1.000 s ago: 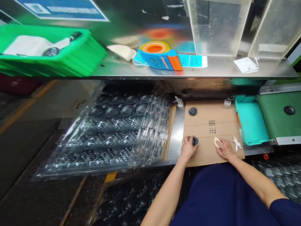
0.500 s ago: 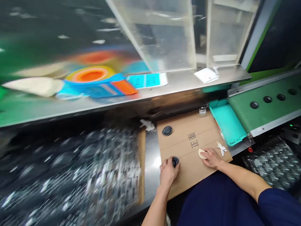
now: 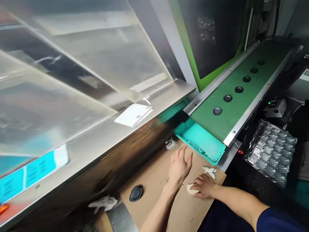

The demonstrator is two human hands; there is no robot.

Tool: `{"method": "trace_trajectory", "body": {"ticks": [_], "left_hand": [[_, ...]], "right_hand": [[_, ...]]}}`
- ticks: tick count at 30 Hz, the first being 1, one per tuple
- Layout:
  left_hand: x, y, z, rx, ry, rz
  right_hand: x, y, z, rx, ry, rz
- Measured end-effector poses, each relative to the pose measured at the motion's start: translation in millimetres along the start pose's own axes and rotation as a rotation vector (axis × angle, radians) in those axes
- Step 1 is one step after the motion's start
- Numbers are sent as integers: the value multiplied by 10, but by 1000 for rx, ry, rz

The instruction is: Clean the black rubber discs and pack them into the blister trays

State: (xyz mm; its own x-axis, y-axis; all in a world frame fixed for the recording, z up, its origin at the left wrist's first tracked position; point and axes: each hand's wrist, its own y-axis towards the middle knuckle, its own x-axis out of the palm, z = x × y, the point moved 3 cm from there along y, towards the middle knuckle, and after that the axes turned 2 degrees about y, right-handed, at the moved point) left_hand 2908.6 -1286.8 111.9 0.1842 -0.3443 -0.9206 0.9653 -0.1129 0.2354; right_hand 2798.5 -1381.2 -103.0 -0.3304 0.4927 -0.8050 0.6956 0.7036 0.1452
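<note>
Seven black discs (image 3: 217,111), one white pad (image 3: 191,189), one turquoise tray (image 3: 208,145), one green conveyor belt (image 3: 238,111)

A pale pad (image 3: 190,189) with a rounded edge (the rest is hidden) lies under the right hand's (image 3: 205,186) fingers. A round, black, ringed part (image 3: 136,193) lies flat on the cardboard (image 3: 154,177), well apart.

Steel shelf (image 3: 94,145): white paper pad (image 3: 132,115) lies toward its far end, blurred blue printed sheet (image 3: 36,172) nearer, orange item (image 3: 3,208) cut off at left edge. Translucent panels (image 3: 111,42) stand behind. Dark machine panel (image 3: 214,35), green border, beyond. Crumpled white cloth (image 3: 104,203) lower left. Pale box (image 3: 276,108), green light on, far right.
</note>
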Motion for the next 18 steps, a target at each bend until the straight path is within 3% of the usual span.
{"method": "trace_trajectory", "body": {"ticks": [2,4,7,9,12,14,16,18], "left_hand": [[97,629,439,100,-51,8],[242,1204,826,116,-64,20],[522,1862,1217,-50,-46,-12],[691,2116,1371,-148,-68,-58],[781,2220,1475,-153,-279,-20],[728,2100,1430,-157,-563,2],[621,1817,1277,-217,-873,-43],[489,1362,1009,-340,-1128,-96]], "right_hand": [[24,-3,16,2,-10,17],[38,-7,18,-12,-13,29],[43,-10,15,-29,-14,33],[45,-10,21,-32,-13,29],[45,-10,38,-45,-12,12],[23,-10,44,-52,-11,2],[-33,-10,39,-51,-5,-1],[-110,-6,29,-37,7,-5]]}}
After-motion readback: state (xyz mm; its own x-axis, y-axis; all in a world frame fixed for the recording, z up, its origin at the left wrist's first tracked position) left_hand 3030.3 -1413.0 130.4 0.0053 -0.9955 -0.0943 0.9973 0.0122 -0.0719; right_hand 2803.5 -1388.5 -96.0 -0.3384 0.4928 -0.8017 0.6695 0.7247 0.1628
